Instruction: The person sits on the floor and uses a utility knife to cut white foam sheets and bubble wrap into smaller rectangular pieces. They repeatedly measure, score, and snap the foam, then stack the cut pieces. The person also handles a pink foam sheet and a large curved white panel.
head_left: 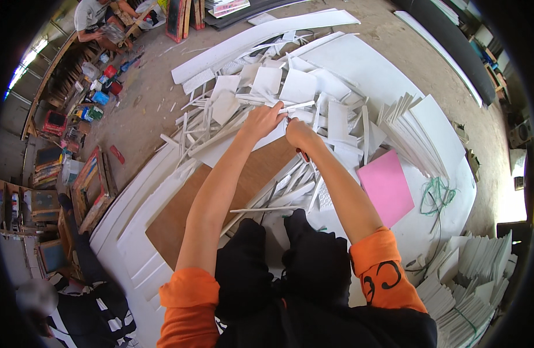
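Both my arms reach forward over a pile of white foam-like offcuts, and the hands nearly meet. My left hand (263,123) is closed at the edge of a white sheet (220,152), its fingertips by a thin white strip (299,107). Just right of it, my right hand (302,136) is wrapped round a small tool with a red-and-dark handle (303,155), which shows below the fist. The tool's working end is mostly hidden between the hands, so its kind is unclear. Under the white sheet lies a brown board (188,214).
A pink sheet (386,188) lies right of my right forearm, near stacked white sheets (415,136) and tangled green string (438,196). Bundled sheets (464,290) stand lower right. Wooden frames (93,185) and paint containers (100,97) line the left. Another person (96,20) sits far left.
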Demonstrator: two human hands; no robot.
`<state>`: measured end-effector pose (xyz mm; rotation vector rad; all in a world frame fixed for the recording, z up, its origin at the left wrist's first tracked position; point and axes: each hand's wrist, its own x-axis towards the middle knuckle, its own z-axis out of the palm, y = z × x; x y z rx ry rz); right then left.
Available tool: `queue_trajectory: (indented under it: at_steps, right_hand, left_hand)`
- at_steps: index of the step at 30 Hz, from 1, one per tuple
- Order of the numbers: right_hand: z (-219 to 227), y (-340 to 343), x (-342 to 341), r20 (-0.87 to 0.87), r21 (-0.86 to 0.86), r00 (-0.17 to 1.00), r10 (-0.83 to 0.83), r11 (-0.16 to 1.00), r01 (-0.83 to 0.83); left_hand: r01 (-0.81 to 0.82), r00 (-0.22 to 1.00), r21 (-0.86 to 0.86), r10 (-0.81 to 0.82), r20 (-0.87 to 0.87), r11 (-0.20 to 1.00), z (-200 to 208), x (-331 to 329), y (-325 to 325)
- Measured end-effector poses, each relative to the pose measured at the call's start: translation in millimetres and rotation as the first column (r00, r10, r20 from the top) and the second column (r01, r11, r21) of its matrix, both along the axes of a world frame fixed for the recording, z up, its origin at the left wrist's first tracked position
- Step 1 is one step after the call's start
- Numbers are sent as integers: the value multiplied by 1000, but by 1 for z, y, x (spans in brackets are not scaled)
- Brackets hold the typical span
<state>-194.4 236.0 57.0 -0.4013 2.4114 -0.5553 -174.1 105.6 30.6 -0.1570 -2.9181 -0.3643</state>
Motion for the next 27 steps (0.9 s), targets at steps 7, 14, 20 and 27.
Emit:
queue_trajectory:
  at_steps: [7,14,20,27]
  right_hand:
    - [-22,1,-1,-346,119,919,190,980,-158]
    - [4,19,25,-384,88,911,151,988,-126]
    - [12,26,25,-396,116,891,222,975,-192]
    - [-18,10,15,-355,109,926,126,990,-93]
  left_hand:
    - [30,999,29,-29,-20,999,-1,-12,-1]
    - [-64,998,64,64,8,996,5,-15,-1]
    - [-14,1000,61,13,13,998,6,-13,3]
    - [45,999,27,-45,12,999,2,-9,7]
